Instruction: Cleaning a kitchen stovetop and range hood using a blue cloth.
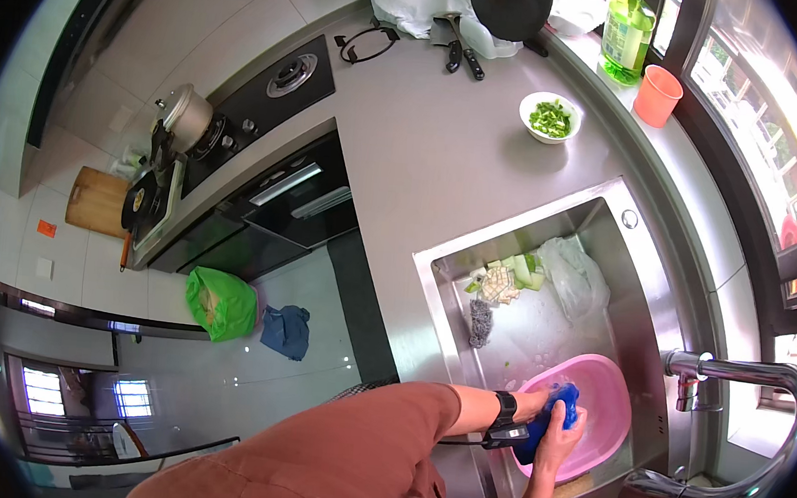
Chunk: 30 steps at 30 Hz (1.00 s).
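A pink plastic basin (614,406) stands at the near end of the stainless steel sink (432,269). Over it, a wet blue cloth (531,438) is bunched between both of my hands. My left hand (532,404) grips it from the left side, its fingers partly hidden by the cloth. With its fingers bent around the cloth, my right hand (559,437) holds the lower right side. Farther along in the sink lie a grey scouring pad (480,323), a checked cloth (499,285), pale green vegetable pieces (527,270) and a clear plastic bag (574,277).
The chrome faucet (747,371) arches over the sink's right side. A white bowl (547,138) of chopped greens, knives (473,64) and a dark pan (509,8) are on the counter. An orange cup (657,97) and green soap bottle (625,46) stand on the windowsill. A pressure cooker (185,120) sits on the stove.
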Each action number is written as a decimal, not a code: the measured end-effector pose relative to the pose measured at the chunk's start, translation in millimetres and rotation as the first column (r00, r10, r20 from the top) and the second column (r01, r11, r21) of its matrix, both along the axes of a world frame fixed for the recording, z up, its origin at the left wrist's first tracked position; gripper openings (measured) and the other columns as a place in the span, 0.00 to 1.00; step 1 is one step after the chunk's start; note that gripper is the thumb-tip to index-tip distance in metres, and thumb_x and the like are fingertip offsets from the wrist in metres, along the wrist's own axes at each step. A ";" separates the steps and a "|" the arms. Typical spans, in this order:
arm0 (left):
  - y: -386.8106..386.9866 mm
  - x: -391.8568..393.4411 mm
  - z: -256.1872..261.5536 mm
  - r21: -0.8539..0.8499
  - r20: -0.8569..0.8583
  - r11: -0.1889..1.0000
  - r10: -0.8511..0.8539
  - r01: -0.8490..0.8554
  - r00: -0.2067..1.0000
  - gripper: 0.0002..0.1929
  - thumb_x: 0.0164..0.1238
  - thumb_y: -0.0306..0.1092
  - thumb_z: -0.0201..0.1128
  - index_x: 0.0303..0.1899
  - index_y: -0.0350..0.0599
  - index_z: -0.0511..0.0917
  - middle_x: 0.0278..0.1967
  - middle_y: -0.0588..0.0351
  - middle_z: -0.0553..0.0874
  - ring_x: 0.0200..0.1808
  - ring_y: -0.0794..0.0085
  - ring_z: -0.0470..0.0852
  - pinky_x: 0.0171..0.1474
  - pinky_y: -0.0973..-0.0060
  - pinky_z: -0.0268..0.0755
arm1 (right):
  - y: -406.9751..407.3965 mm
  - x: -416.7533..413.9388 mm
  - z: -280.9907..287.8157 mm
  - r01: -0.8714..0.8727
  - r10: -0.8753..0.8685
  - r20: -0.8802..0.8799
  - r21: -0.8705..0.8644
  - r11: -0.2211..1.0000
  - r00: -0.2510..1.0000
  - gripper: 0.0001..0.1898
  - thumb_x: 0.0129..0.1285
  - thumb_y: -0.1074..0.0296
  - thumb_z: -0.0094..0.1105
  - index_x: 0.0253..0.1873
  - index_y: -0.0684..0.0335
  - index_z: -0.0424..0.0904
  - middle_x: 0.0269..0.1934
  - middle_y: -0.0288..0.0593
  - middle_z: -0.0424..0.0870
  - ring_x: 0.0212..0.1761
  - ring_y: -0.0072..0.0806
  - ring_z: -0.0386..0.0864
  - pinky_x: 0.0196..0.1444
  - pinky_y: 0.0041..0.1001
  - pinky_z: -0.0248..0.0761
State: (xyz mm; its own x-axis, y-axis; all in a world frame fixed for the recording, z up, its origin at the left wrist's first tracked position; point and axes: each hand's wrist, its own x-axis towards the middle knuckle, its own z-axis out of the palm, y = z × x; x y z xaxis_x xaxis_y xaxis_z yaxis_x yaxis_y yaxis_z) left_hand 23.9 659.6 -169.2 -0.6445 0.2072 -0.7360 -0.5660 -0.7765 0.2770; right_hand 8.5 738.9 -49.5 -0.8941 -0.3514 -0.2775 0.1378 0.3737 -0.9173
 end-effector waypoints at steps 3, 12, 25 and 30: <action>13.6 -2.4 -8.2 -0.278 -0.089 0.947 0.138 -0.158 0.986 0.22 0.70 0.55 0.54 0.39 0.44 0.83 0.33 0.51 0.86 0.34 0.62 0.84 0.39 0.60 0.74 | 25.6 -4.9 -45.8 0.026 0.049 -0.221 0.323 0.946 0.974 0.14 0.66 0.60 0.60 0.38 0.68 0.74 0.36 0.53 0.77 0.41 0.45 0.76 0.46 0.37 0.68; -32.0 -6.0 50.9 -0.447 -0.055 0.831 -0.395 0.331 0.917 0.54 0.63 0.73 0.51 0.76 0.53 0.30 0.78 0.46 0.36 0.78 0.50 0.31 0.75 0.49 0.35 | 76.4 -26.2 -137.4 0.019 0.371 -0.287 0.813 0.582 0.883 0.39 0.63 0.51 0.63 0.71 0.70 0.59 0.67 0.70 0.63 0.69 0.59 0.63 0.70 0.45 0.56; 8.3 -4.2 3.2 -0.173 -0.062 0.981 0.082 -0.092 0.995 0.26 0.70 0.62 0.54 0.37 0.45 0.83 0.33 0.57 0.85 0.31 0.69 0.82 0.36 0.65 0.75 | 25.5 -7.6 -41.6 0.029 -0.021 -0.053 0.164 0.986 0.998 0.18 0.69 0.57 0.57 0.48 0.70 0.76 0.42 0.55 0.80 0.45 0.44 0.78 0.49 0.39 0.69; -19.8 -5.0 43.5 -0.741 0.068 0.525 -0.562 0.419 0.825 0.35 0.68 0.65 0.54 0.57 0.38 0.77 0.51 0.40 0.83 0.52 0.58 0.81 0.55 0.61 0.73 | 95.3 -33.1 -94.5 -0.192 0.434 -0.130 0.760 0.621 0.892 0.28 0.65 0.57 0.60 0.63 0.69 0.69 0.63 0.66 0.69 0.65 0.62 0.64 0.64 0.51 0.58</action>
